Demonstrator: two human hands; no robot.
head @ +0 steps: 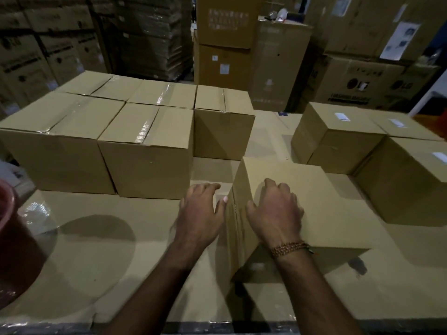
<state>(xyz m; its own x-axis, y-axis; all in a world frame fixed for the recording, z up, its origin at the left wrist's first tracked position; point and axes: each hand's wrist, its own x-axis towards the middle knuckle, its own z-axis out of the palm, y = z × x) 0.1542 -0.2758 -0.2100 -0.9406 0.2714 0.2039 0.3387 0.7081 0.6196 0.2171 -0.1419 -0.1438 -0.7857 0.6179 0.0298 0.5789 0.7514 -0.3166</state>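
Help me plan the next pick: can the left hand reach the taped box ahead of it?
Probably yes: the left hand touches the left side of the near box, and only bare cardboard surface lies between it and the taped box.
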